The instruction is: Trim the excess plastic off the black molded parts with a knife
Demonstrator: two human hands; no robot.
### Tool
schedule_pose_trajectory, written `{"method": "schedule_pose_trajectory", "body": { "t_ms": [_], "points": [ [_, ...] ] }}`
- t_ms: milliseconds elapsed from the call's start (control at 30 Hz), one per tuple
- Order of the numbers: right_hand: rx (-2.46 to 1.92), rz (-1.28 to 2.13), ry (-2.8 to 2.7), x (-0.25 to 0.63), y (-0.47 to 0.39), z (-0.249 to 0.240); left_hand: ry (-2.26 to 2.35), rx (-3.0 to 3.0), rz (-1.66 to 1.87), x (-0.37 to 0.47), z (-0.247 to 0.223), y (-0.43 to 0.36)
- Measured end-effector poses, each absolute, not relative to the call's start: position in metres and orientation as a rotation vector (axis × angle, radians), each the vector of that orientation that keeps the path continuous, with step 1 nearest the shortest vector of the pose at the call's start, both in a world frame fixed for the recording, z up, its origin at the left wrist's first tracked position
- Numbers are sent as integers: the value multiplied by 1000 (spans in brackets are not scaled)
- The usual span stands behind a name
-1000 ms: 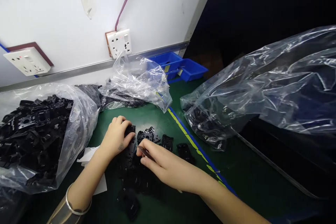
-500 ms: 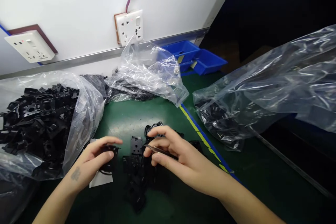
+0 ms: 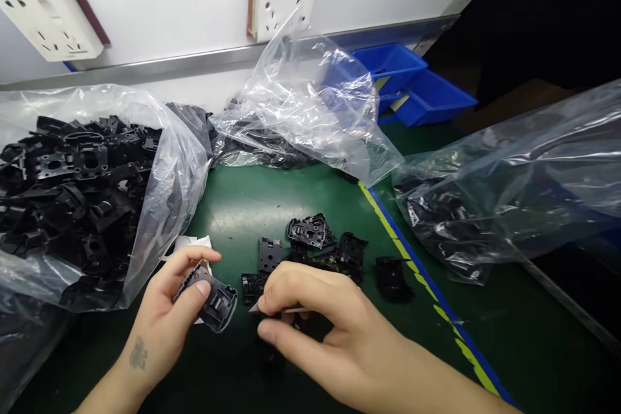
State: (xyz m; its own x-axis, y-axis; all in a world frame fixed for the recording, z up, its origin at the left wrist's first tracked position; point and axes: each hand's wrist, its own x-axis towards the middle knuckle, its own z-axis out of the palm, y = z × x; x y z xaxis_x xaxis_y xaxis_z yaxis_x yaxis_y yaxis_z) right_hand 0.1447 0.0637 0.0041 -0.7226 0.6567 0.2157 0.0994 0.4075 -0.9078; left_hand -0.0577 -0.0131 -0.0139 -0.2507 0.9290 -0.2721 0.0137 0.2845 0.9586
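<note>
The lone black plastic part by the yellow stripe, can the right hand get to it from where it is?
Probably yes. The lone black plastic part lies on bare green mat beside the right hand, uncovered. But the hand's grip already pinches a thin blade.

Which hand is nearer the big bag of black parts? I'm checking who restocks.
Left. The left hand sits just beside the bag; the right hand is farther right, mid-mat.

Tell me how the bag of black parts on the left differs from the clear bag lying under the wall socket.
The left bag bulges with black parts and gapes open; the bag under the socket is crumpled and nearly flat, with few parts inside. The left bag lies beside the left hand; the other lies farther back, by the blue bins. Both are clear plastic on the green mat.
</note>
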Motion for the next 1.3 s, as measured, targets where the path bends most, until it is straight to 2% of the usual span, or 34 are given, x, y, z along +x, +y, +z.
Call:
{"method": "schedule_pose_trajectory", "body": {
  "t_ms": [133,267,533,1000,1200,1300],
  "points": [
    [-658,1186,-2044,139,56,-7,1745,1483,1204,-53,-17,-18],
    [-643,1057,-2082,137,55,-13,1759,1675,1157,-46,-17,-19],
    [-703,918,-2219,136,59,-19,1914,1458,1191,-25,-14,-22],
    [-669,778,-2260,136,59,-19,1807,1748,1092,-43,-18,-21],
    [-673,770,-2274,137,59,-17,1937,1487,1153,-32,-16,-23],
    [-660,780,-2275,138,59,-17,1872,1563,1141,-33,-17,-23]
  ]
}}
